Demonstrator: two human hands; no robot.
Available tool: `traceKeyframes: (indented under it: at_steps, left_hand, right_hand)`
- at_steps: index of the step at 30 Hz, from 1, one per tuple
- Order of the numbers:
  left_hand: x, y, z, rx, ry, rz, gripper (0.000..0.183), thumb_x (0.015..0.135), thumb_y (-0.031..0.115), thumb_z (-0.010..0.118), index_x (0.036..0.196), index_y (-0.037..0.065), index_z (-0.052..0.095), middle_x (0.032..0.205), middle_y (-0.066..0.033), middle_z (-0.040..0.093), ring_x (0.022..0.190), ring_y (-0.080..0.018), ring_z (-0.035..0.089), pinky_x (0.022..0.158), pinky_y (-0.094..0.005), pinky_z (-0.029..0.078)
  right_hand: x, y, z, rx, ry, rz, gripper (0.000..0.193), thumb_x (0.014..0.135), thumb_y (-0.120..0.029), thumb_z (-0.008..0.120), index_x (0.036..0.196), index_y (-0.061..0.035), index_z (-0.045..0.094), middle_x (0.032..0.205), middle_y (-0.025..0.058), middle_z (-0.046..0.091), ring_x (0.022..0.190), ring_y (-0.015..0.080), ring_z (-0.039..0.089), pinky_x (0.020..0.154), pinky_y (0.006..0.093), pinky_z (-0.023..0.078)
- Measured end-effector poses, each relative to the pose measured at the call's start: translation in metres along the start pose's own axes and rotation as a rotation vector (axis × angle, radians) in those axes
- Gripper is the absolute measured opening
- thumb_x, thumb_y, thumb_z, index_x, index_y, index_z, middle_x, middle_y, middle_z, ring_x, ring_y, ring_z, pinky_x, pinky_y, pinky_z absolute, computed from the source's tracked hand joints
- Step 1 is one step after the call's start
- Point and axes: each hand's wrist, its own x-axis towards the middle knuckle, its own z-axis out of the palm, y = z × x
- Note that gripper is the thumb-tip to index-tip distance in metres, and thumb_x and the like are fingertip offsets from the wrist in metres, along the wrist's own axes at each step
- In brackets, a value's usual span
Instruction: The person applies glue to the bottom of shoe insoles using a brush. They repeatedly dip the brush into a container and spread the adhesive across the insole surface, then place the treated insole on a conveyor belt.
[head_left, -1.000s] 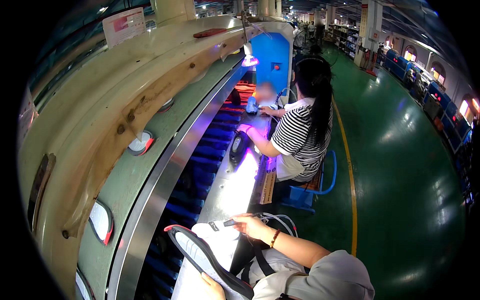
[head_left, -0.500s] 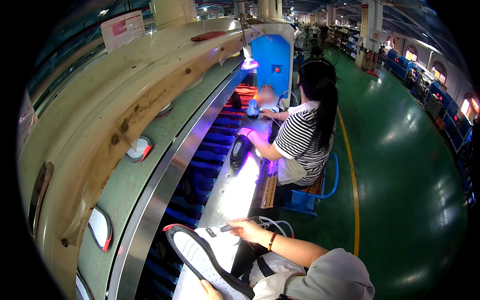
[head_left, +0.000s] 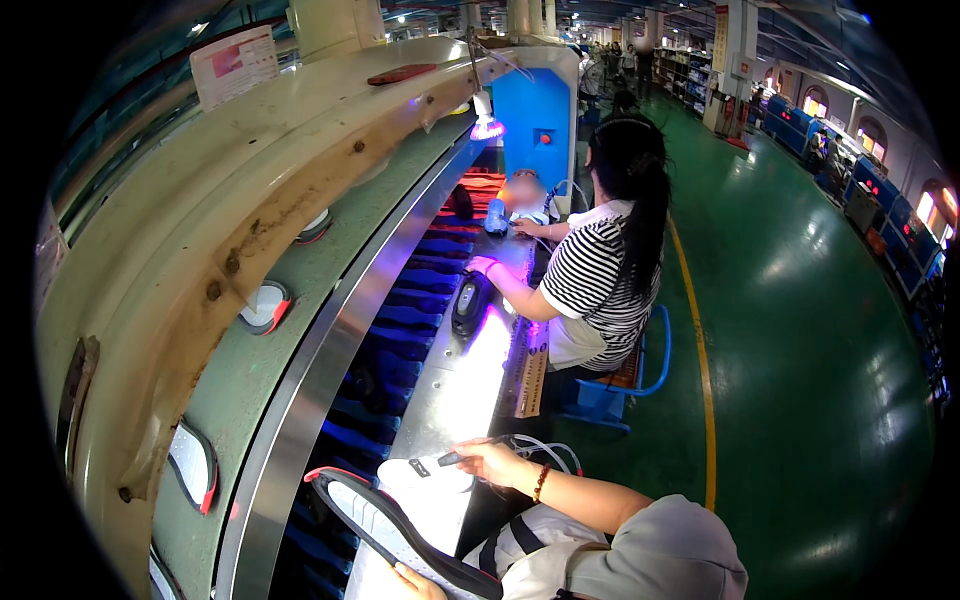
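Note:
A shoe sole with a white-grey inner face, black rim and red-edged tip slants over the metal bench at the lower middle. My left hand grips its lower left edge, partly cut off by the frame. My right hand is closed around a slim dark pen-like tool; its working end is too bright to make out. Just past the tool, on a bright white surface, is a small dark mark or piece. Thin hoses curve behind my right wrist.
To the left, several soles lie on a green belt, beyond a metal rail and dark rollers. Ahead, a co-worker in a striped shirt sits on a blue chair, one hand near a black shoe. A lamp hangs above.
The sole's red tip has shifted left and slightly down, away from the tool. My right hand with the tool stays nearly in place. The whole view has shifted slightly.

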Motion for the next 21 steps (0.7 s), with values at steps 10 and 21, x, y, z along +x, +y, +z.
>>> traceKeyframes:
  at_steps: [10,21]
  left_hand:
    - [0.007,0.003,-0.002,-0.109,-0.006,-0.024,0.065,0.080,0.056,0.030,0.118,0.004,0.033,0.097,-0.0168,0.052,0.081,-0.0264,0.053,0.073,-0.0358,0.044]
    - [0.004,0.035,-0.011,-0.969,-0.211,-0.168,0.070,0.078,0.061,0.029,0.122,0.006,0.031,0.100,-0.0157,0.052,0.084,-0.0255,0.054,0.074,-0.0359,0.044]
  right_hand:
    - [0.002,-0.002,-0.009,0.025,-0.031,0.001,0.020,0.079,-0.009,0.056,0.098,-0.0016,0.055,0.091,0.0077,0.058,0.077,0.0166,0.059,0.066,0.0223,0.048]
    - [0.009,-0.005,-0.011,0.026,-0.061,0.014,0.019,0.080,-0.007,0.054,0.098,0.0000,0.055,0.090,0.0089,0.059,0.074,0.0160,0.058,0.069,0.0246,0.048]
